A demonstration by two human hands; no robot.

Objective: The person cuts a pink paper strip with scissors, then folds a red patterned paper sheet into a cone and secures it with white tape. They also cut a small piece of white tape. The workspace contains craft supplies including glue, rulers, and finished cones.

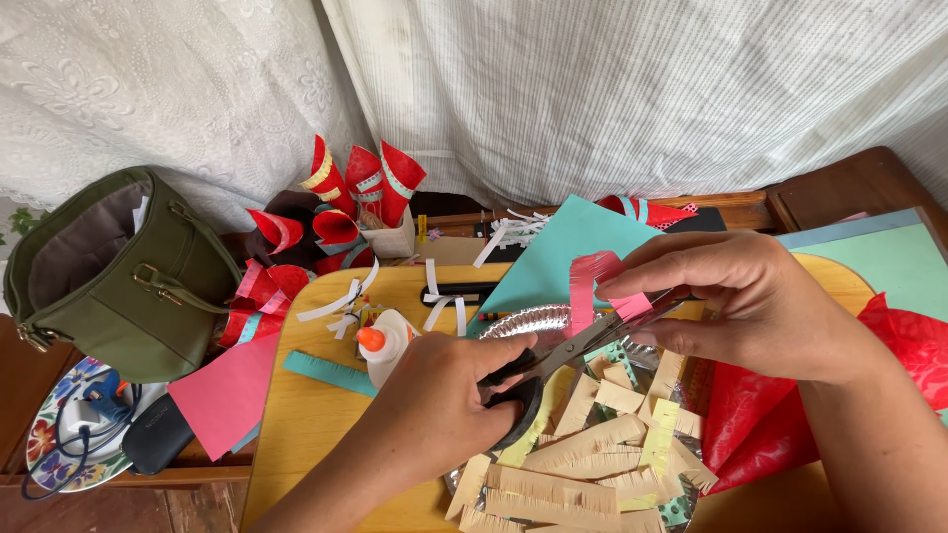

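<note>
In the lower middle of the frame the left hand [446,393] comes up from the bottom edge, knuckles toward the camera, fingers curled through the black handles of a pair of scissors [563,350]. The grip is clenched on the handles, and the blades point up and to the right, slightly parted around the paper. At centre right the right hand [736,301] reaches in from the lower right corner, wrist bent, thumb and fingertips pinching a pink fringed paper strip [592,286]. The strip hangs curved over the blades, its cut fringe falling toward the left, and its lower end lies between the scissor tips.

Below both hands a silver foil plate [528,321] holds a heap of cream fringed strips [583,464]. A glue bottle [387,345] with an orange tip lies just left of the plate on the yellow table [306,424]. An olive green handbag [118,266] stands open at the left of the frame, with red paper cones [360,183] at upper centre and red tissue paper [770,415] at the right.
</note>
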